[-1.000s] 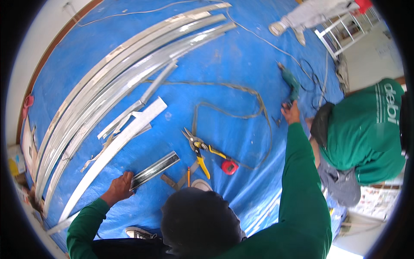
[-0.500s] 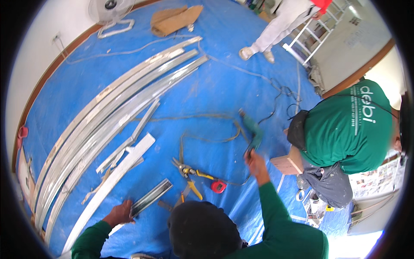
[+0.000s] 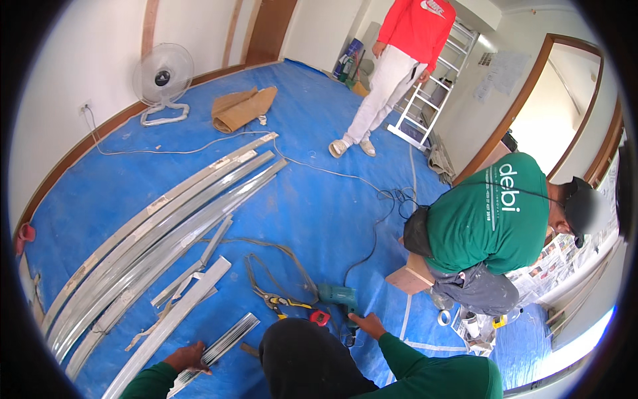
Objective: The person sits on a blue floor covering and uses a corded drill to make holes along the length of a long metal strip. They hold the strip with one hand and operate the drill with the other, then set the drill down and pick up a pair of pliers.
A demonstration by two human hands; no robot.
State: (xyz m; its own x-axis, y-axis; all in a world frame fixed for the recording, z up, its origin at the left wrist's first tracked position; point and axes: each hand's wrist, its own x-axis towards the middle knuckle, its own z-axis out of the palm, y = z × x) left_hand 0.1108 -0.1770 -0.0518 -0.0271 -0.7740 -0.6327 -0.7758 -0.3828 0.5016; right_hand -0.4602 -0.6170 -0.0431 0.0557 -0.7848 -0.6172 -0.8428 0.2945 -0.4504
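Observation:
My left hand [image 3: 189, 357] is closed on a short shiny metal channel [image 3: 229, 336] low in the picture. My right hand [image 3: 365, 322] grips the handle of a corded teal power drill [image 3: 337, 297], which is held just right of some tin snips [image 3: 276, 302] with yellow handles and a red tape measure [image 3: 319, 318]. Long metal strips [image 3: 159, 219] lie in a bundle to the left, with shorter pieces [image 3: 193, 299] beside my left hand. A loop of cord [image 3: 286, 249] lies beyond the snips.
A co-worker in green [image 3: 485, 219] bends at the right beside a wooden board [image 3: 409, 279]. A person in red [image 3: 412, 33] stands near an aluminium ladder [image 3: 425, 113]. A fan [image 3: 163, 80], brown paper [image 3: 242, 106] and cables [image 3: 392, 199] are on the blue sheet [image 3: 319, 213].
My right hand has brought the drill down and leftward, turning it sideways near the snips. The view has tilted up, showing more of the room. My left hand still holds the channel.

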